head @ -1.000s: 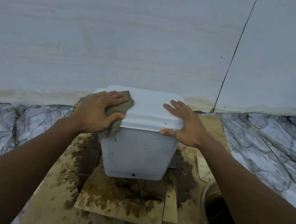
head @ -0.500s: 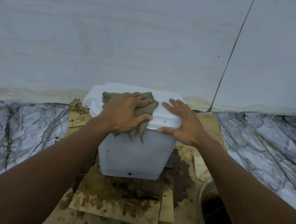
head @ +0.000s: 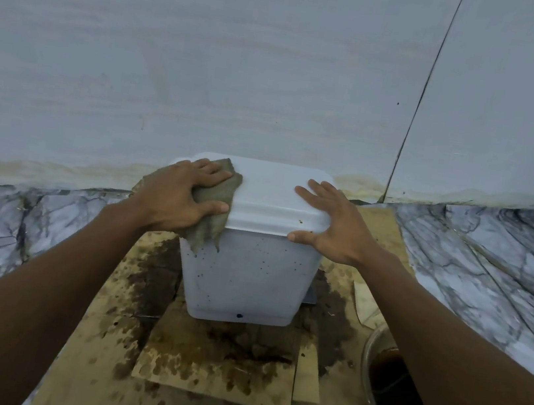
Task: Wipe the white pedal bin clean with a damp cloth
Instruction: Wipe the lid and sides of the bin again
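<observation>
The white pedal bin (head: pixel 247 275) stands against the wall on stained cardboard, its lid closed and its front speckled with dark spots. My left hand (head: pixel 179 198) presses a grey-green damp cloth (head: pixel 212 225) onto the lid's left edge, and part of the cloth hangs over the bin's front. My right hand (head: pixel 331 224) lies flat on the lid's right corner with fingers spread, thumb along the lid's front rim. The pedal is hidden from view.
Wet, stained cardboard sheets (head: pixel 217 365) cover the floor around the bin. A metal bowl (head: pixel 403 396) of dark liquid sits at the lower right, partly behind my right forearm. Marble floor (head: pixel 484 266) spreads to both sides, and the white wall (head: pixel 245 60) rises right behind the bin.
My left hand slid the cloth from the lid's left edge to its middle, then back to the left edge. My right hand stayed on the right corner.
</observation>
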